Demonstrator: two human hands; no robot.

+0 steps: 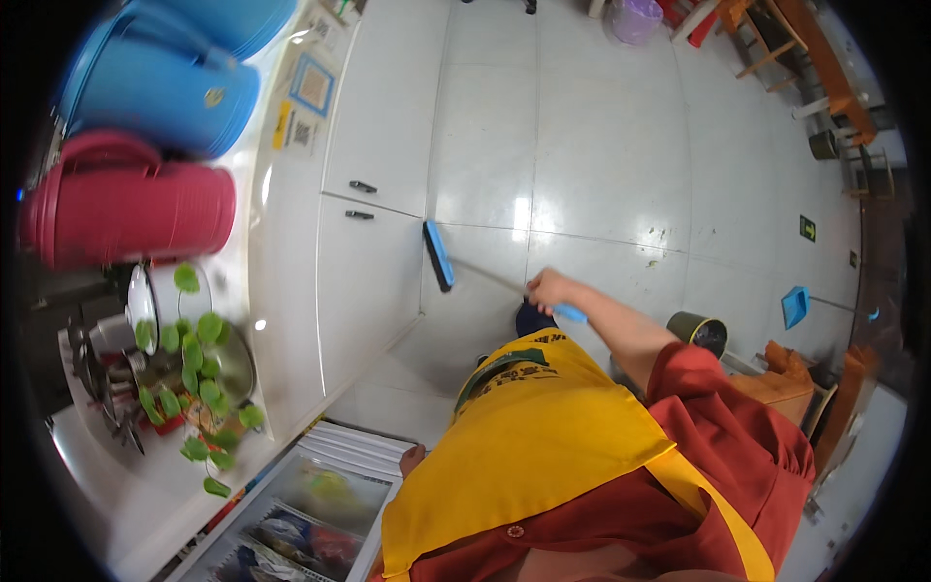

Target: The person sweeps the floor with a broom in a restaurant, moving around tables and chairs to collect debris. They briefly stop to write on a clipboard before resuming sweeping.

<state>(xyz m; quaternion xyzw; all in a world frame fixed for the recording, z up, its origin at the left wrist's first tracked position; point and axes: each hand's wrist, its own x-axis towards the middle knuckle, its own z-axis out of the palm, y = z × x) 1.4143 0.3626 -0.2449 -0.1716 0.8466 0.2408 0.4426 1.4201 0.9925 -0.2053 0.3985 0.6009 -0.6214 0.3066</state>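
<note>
My right hand (549, 288) is closed around the thin shaft of a broom (439, 254), near its light-blue grip end. The broom's blue head with dark bristles is over the tiled floor, close to the foot of a white cabinet (374, 291). Mostly hidden beside my yellow apron (538, 451), my left hand (412, 460) is at the edge of a display freezer (364, 484) holding bagged items. Whether its fingers grip that edge cannot be seen. Green scraps (652, 264) lie on the floor to the right.
On the counter at left are blue pitchers (167, 87), a dark-pink pitcher (138, 207), a white pot (174, 291) and a trailing green plant (207, 364). To the right, a dark bin (684, 327) and a blue dustpan (796, 307) are near tables and chairs. A purple-lined bin (634, 20) stands ahead.
</note>
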